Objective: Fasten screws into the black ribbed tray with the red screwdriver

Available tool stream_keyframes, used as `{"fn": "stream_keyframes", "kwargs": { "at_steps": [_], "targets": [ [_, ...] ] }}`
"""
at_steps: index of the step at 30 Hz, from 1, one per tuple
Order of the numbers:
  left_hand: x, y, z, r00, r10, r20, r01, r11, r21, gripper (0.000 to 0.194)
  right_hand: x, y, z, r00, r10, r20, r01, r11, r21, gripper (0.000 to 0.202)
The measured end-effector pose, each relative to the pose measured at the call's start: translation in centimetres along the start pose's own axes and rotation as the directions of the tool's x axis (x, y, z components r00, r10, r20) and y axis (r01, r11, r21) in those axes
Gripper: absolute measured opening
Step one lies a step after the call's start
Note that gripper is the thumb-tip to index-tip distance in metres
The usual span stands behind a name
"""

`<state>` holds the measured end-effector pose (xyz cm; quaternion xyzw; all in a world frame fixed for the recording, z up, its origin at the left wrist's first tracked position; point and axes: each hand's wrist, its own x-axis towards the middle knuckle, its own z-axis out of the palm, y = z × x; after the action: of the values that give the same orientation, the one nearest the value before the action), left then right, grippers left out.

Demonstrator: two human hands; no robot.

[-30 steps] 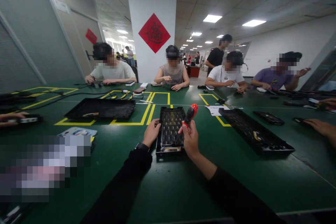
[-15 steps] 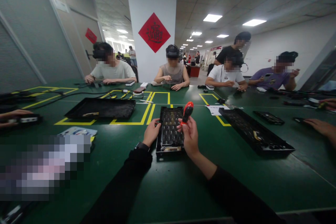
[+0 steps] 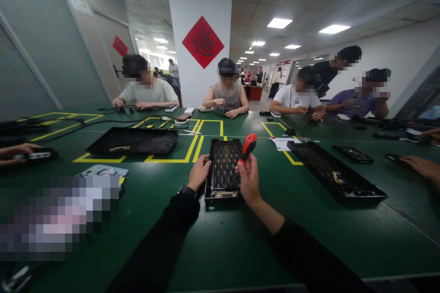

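A black rectangular tray-like casing (image 3: 225, 169) lies on the green table in front of me, its inside patterned with rows of small shapes. My left hand (image 3: 199, 172) grips its left edge, thumb on the rim. Over the casing's right side, my right hand (image 3: 249, 178) is closed round a red and black screwdriver (image 3: 248, 146), handle up and leaning slightly right. The screwdriver's tip is too small to make out. A pale strip (image 3: 224, 195) sits at the casing's near end.
Black trays lie at the left (image 3: 134, 142) and right (image 3: 338, 174). A flat black part (image 3: 353, 154) and a paper sheet (image 3: 282, 143) are on the right. Cables (image 3: 99, 124) cross the back left. People sit opposite; other people's hands show at both sides.
The screwdriver handle has shifted slightly right and tilts more. My left hand stays on the casing. Behind the table, a standing person has moved right and leans over.
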<state>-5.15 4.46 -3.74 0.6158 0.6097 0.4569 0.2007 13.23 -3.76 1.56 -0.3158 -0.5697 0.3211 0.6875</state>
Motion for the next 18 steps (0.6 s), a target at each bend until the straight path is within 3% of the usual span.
{"fn": "stream_keyframes", "kwargs": {
  "at_steps": [4, 9, 15, 18],
  "targets": [
    [0.0, 0.0, 0.0, 1.0, -0.008, 0.013, 0.008, 1.0, 0.0, 0.036, -0.2, -0.8, -0.2, 1.0, -0.001, 0.005, 0.001, 1.0, -0.029, 0.026],
    [0.0, -0.1, -0.1, 1.0, -0.002, 0.013, 0.002, 1.0, -0.007, 0.036, -0.1, -0.9, -0.2, 1.0, 0.002, 0.007, -0.002, 1.0, 0.006, 0.026],
    [0.0, -0.2, 0.1, 1.0, 0.005, 0.006, -0.005, 1.0, 0.011, 0.036, 0.0, -0.1, -0.3, 0.998, -0.03, -0.063, 0.024, 0.994, -0.108, 0.026],
    [0.0, -0.2, 0.1, 1.0, 0.005, 0.003, -0.005, 1.0, 0.01, 0.036, 0.0, -0.1, -0.3, 0.998, -0.008, -0.059, 0.005, 0.998, -0.059, 0.028]
  ]
}}
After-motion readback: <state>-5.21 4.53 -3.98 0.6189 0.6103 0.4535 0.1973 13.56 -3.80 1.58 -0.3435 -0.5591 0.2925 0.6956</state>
